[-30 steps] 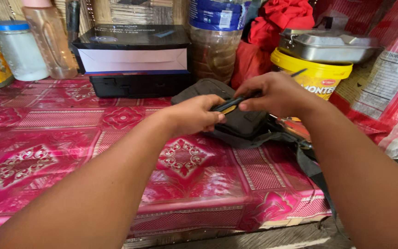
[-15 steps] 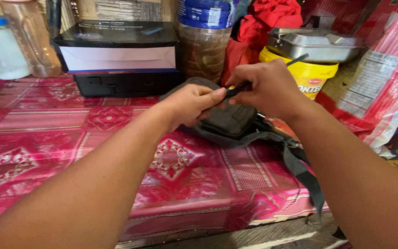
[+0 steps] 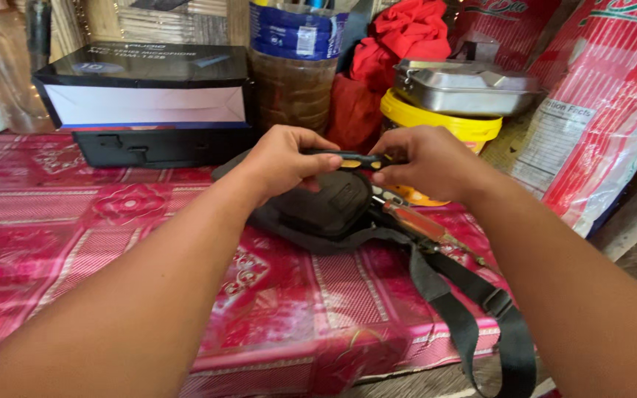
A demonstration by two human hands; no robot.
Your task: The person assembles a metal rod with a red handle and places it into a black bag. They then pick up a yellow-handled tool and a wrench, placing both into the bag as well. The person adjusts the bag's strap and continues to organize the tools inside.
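Starting at the left: black box (image 3: 145, 103) at the back of the red-patterned worktop (image 3: 75, 243). Left hand (image 3: 283, 158) and right hand (image 3: 423, 161) each pinch one end of a slim black-and-yellow tool (image 3: 354, 159), held level just above the dark pouch (image 3: 326, 206). Yellow tub (image 3: 444, 125) sits behind.

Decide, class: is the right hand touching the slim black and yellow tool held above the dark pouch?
Touching. The head view shows the right hand pinching one end of the black and yellow tool, the left hand gripping the other.
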